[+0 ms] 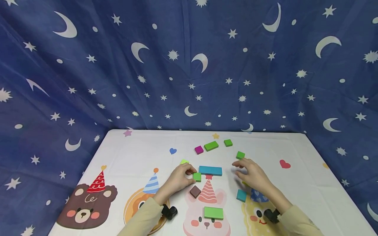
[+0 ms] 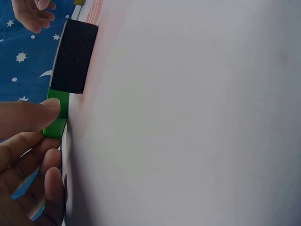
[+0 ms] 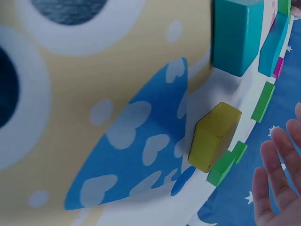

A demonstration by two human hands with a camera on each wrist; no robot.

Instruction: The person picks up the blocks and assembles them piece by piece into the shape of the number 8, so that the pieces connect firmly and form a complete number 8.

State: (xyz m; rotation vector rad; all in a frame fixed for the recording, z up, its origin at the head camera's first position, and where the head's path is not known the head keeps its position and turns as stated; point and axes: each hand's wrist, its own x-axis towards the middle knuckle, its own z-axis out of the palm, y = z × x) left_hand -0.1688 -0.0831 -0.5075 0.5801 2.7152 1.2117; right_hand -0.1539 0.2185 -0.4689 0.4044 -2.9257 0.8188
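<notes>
My left hand (image 1: 177,180) pinches a small green block (image 1: 197,177). In the left wrist view the thumb lies over that green block (image 2: 55,128), with fingertips at its lower end. A long blue block (image 1: 210,170) lies just beyond it, and a brown block (image 1: 195,191), dark in the left wrist view, sits on the near side. A lime block (image 1: 184,162) is partly hidden behind the left hand. My right hand (image 1: 254,175) holds nothing, its fingers loosely spread above the table. Near it are a green block (image 1: 240,155), a teal block (image 1: 241,195) and a yellow block (image 3: 214,136).
At the back lie a magenta block (image 1: 199,150), a long green block (image 1: 211,146) and a small green block (image 1: 228,143). Another long green block (image 1: 214,213) lies near the front. A star-patterned blue curtain (image 1: 183,82) hangs behind the white table (image 1: 138,154).
</notes>
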